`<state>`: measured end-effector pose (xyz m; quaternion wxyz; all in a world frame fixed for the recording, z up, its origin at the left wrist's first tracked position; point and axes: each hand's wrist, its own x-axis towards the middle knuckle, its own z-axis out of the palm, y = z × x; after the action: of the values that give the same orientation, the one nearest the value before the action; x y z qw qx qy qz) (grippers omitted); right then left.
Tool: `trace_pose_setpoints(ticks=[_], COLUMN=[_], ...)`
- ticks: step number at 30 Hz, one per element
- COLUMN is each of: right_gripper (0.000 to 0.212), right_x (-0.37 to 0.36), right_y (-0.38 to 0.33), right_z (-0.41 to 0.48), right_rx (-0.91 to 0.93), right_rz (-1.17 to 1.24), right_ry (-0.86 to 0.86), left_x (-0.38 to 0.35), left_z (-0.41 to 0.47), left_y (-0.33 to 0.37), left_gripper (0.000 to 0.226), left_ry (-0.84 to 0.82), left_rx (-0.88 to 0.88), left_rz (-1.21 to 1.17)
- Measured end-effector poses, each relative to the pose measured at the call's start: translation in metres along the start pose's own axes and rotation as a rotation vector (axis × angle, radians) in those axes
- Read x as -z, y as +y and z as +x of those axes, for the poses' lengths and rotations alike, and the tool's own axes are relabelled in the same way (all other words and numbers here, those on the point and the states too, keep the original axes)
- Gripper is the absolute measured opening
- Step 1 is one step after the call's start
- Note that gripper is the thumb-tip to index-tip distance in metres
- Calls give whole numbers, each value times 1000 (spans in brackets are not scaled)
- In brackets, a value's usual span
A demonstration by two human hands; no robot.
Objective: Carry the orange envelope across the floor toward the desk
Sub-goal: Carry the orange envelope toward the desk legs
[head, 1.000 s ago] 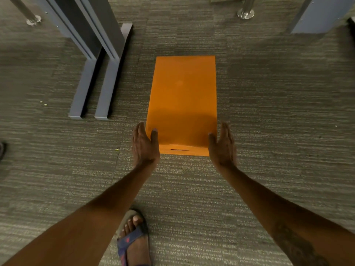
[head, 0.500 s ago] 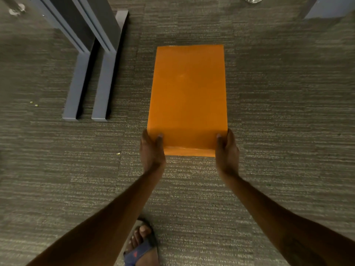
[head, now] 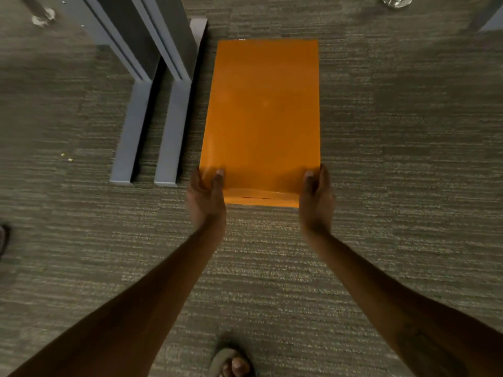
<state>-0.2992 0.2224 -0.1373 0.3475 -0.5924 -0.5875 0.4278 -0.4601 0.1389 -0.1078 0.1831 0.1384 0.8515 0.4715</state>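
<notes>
At the near edge of the view, a foot in a sandal (head: 231,361) stands on the grey carpet (head: 394,172). 2 bare forearms reach forward from the near corners toward the middle of the scene.

The left hand (head: 205,198) is closed on the near left corner of the orange envelope (head: 262,118), with its thumb lying on the top face and its fingers tucked under the edge. The right hand (head: 317,201) grips the near right corner in the same way, thumb on top. Between the 2 hands the envelope's near end shows a folded flap with a thin dark line across it.

The envelope lies lengthwise away from the person, held roughly flat above the carpet, its far end pointing toward the furniture beyond.

Just left of the envelope, 2 grey metal desk feet (head: 168,131) lie side by side on the carpet, with upright legs rising from them toward the far left. At the far right edge a shiny round metal base (head: 396,0) is partly visible.
</notes>
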Motion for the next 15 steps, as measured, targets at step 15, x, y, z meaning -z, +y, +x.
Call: trace_pose_setpoints(ticks=[15], right_gripper=[31], right_x=[-110], right_y=[-43], right_z=[31], right_rx=[34], right_rz=[-84], right_ry=[45], left_x=[31], left_z=[106], left_y=[-6], left_gripper=[65], left_ry=[71], left_rx=[-57], left_rz=[75])
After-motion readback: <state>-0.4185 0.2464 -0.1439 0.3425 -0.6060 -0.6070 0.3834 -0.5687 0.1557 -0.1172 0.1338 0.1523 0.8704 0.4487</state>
